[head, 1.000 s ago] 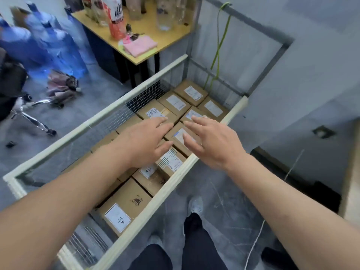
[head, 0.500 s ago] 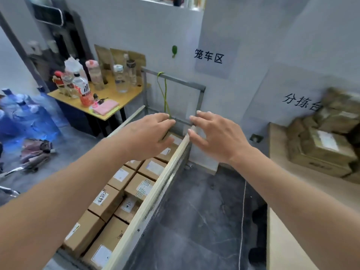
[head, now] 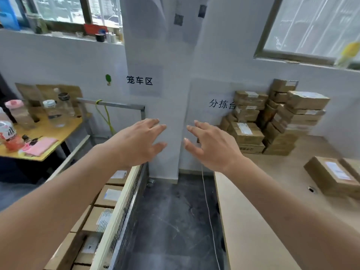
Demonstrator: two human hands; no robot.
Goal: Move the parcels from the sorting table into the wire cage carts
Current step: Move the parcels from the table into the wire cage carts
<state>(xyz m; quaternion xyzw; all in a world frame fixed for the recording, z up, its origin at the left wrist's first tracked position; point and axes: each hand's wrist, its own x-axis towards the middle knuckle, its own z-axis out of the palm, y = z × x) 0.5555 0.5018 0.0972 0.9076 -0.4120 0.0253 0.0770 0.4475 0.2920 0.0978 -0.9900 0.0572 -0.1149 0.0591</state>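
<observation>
My left hand (head: 136, 143) and my right hand (head: 212, 147) hang in the air side by side in front of the white wall, fingers spread, holding nothing. Below my left arm stands the wire cage cart (head: 124, 193), with brown parcels (head: 109, 195) laid flat inside it. To the right is the beige sorting table (head: 259, 221). A tall stack of brown parcels (head: 272, 121) sits at its far end against the wall. A single parcel (head: 333, 176) lies near the table's right edge.
A strip of dark floor (head: 171, 221) runs between cart and table. A yellow side table (head: 48, 133) with bottles and a pink cloth stands at the far left. A grey metal frame (head: 116, 105) rises behind the cart.
My view has swung up and right, from looking down into the cart to facing the wall and sorting table. Both hands rose away from the parcels in the cart and stay empty.
</observation>
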